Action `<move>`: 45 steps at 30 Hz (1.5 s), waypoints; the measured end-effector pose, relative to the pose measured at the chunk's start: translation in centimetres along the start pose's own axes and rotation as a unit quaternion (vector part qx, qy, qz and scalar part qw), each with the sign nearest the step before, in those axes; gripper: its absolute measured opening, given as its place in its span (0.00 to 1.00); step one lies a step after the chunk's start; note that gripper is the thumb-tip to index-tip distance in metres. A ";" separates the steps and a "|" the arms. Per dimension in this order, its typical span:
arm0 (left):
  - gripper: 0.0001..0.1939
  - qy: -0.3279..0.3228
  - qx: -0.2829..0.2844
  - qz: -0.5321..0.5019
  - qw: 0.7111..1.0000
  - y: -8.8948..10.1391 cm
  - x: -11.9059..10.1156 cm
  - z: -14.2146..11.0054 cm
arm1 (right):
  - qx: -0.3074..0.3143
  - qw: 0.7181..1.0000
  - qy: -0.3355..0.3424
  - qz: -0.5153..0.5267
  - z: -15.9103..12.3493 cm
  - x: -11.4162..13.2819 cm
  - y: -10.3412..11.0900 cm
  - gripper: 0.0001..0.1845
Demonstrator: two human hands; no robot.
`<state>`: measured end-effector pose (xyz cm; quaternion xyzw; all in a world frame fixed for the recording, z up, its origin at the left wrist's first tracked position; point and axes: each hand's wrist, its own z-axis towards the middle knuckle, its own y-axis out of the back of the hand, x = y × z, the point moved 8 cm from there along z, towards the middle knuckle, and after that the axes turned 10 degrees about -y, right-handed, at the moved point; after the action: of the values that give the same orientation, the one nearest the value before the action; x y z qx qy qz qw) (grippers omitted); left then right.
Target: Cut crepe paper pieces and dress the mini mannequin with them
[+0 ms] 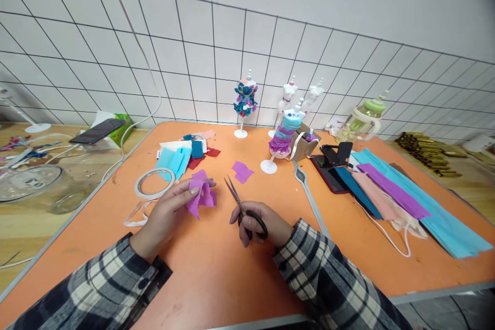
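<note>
Between the thumb and fingers of my left hand (166, 214) is a piece of purple crepe paper (200, 198), creased and hanging in folds. My right hand (263, 220) has its fingers in the black handles of a pair of scissors (236, 197). The blades point up and to the left, slightly apart, and do not touch the paper. Beyond the hands, a flat purple scrap (243, 171) lies on the orange table (216, 268). A roll of white tape (139, 185) rests just left of my left hand.
Mini dress forms stand at the back, one wrapped in purple and blue paper (284, 134), another in teal pieces (245, 99). Blue sheets (174, 161) lie left. Long crepe strips (421, 196), a phone (328, 172) and a green-lidded bottle (363, 118) are at right.
</note>
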<state>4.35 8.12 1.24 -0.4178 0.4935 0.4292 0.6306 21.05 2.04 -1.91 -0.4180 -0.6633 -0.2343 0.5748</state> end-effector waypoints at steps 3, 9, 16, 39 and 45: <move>0.13 0.036 -0.039 -0.046 0.998 0.2 1.2 0.1 | 0.050 0.999 0.000 0.005 -0.2 -0.1 -0.8 0.29; 0.19 0.046 0.016 0.035 0.998 -0.5 1.4 0.4 | 0.050 0.999 -0.006 0.014 -0.3 -0.1 -0.4 0.28; 0.18 0.039 0.069 0.080 0.994 -0.8 1.7 0.2 | 0.086 0.995 -0.054 -0.025 -0.5 -1.2 -1.0 0.26; 0.22 -0.005 0.030 0.202 0.979 -0.4 0.5 0.7 | 0.082 0.995 -0.048 -0.029 -0.4 -0.6 -1.1 0.28; 0.20 0.041 0.040 0.064 0.996 -0.8 1.5 0.4 | 0.065 0.997 -0.037 -0.024 -0.5 -0.3 -0.8 0.28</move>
<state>5.47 8.45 -0.05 -0.3772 0.5613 0.4310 0.5974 20.67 1.18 -1.95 -0.3721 -0.7078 -0.1890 0.5699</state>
